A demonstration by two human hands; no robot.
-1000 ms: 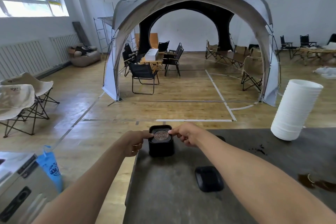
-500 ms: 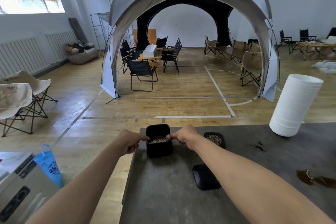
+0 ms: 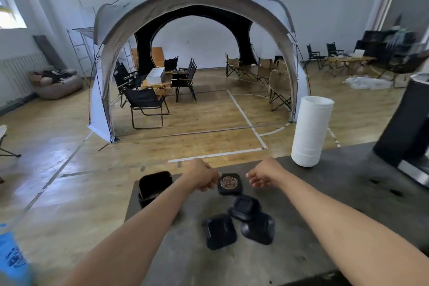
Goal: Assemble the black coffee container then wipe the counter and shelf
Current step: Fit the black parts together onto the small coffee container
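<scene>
Black plastic makes up every loose part on the grey bench [image 3: 301,251]. The square container body [image 3: 155,187] stands open-topped near the far left corner, with what looks like a mesh disc low inside it. To its right lies a second square piece with a patterned metal mesh face [image 3: 229,183], and nearer the camera sit 3 rounded black caps [image 3: 243,223], 2 of them overlapping. These parts look light, rigid and smooth-sided, so I judge they would slide on the bench if nudged; the mesh looks thin enough to dent. The safest hold on the mesh piece is probably its 2 opposite plastic edges, not its face.

At the mesh piece's left edge is the left hand [image 3: 200,175], its grip curled narrow, fingertips at or touching that edge; actual contact is hard to tell. Just right of the piece hovers the right hand [image 3: 264,174], fingers loosely spread and holding nothing. Both forearms reach forward and converge on that part. A tall stack of white cups [image 3: 310,132] stands well apart on the right.
</scene>
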